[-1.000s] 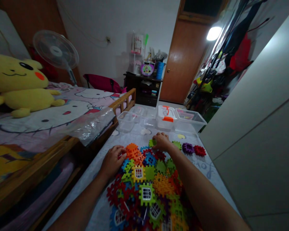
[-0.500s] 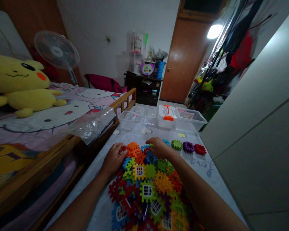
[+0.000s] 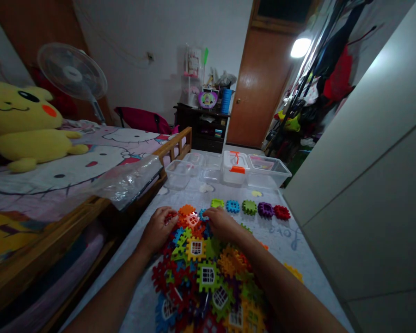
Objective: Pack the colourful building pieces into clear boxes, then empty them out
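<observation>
A heap of colourful interlocking plastic tiles (image 3: 208, 273) lies on the pale mat in front of me. My left hand (image 3: 158, 230) rests on the heap's far left edge, fingers curled over an orange tile (image 3: 190, 218). My right hand (image 3: 222, 223) sits on the heap's far end, fingers bent down onto the tiles beside that orange one. Beyond my hands a row of single tiles lies on the mat: light green (image 3: 217, 203), blue (image 3: 233, 206), green (image 3: 249, 207), purple (image 3: 265, 210) and red (image 3: 282, 212).
Clear plastic boxes (image 3: 268, 169) and a white case with orange latches (image 3: 235, 168) stand at the mat's far end. A wooden bed frame (image 3: 90, 208) with a plastic sheet and a yellow plush toy (image 3: 24, 125) runs along the left. A white cupboard wall (image 3: 367, 175) stands on the right.
My right hand has drawn back from the far row onto the heap, leaving a light green and a blue tile in the row. My left hand has hardly moved.
</observation>
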`<state>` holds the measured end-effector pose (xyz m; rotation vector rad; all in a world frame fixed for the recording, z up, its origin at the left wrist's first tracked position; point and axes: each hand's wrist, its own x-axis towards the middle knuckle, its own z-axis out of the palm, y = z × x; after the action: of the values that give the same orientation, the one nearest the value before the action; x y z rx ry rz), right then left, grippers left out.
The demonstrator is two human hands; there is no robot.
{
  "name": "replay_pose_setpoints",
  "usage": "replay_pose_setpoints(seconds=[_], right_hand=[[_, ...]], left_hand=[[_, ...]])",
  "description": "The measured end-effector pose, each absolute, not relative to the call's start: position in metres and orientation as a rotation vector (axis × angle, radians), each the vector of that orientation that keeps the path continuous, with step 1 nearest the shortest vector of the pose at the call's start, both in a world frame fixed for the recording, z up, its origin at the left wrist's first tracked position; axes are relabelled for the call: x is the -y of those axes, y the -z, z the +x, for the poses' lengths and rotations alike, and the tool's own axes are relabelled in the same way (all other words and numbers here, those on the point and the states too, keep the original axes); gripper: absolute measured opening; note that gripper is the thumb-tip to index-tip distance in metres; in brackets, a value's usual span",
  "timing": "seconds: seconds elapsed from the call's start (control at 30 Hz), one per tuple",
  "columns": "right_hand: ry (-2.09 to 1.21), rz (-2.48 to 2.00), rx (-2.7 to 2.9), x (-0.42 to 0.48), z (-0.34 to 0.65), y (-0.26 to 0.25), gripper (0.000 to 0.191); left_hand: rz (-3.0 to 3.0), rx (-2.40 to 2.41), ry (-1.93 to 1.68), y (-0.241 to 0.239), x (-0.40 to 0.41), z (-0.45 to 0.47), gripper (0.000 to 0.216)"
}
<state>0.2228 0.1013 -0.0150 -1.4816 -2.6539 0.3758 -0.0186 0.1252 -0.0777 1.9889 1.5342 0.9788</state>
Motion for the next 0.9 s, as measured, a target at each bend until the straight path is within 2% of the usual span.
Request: replay_pose_setpoints(seconds=[0.3, 0.53, 0.67, 0.8, 0.9], right_hand=[[-0.319, -1.621, 2.644, -0.119, 0.206, 0.02, 0.029], [-0.53, -1.609, 2.532, -0.105, 0.205, 0.008, 0.033], [-0.591, -1.596, 2.34, -0.096, 0.244, -0.012, 0.041], [-0.658, -1.583, 1.906, -0.07, 0.306, -0.022, 0.035], [-0.663, -1.632, 1.887, -0.038, 0.341, -0.016, 0.031]], left_hand=[[2.012, -1.527, -0.978, 0.083, -0.129, -0.022, 0.037], [1.992, -1.526, -0.974, 0.079, -0.128, -0.021, 0.039], [1.982, -1.535, -0.959, 0.074, -0.125, -0.019, 0.04], [1.999, -1.535, -0.971, 0.074, -0.125, -0.017, 0.038], [2.02, -1.539, -0.975, 0.077, -0.126, -0.017, 0.037]])
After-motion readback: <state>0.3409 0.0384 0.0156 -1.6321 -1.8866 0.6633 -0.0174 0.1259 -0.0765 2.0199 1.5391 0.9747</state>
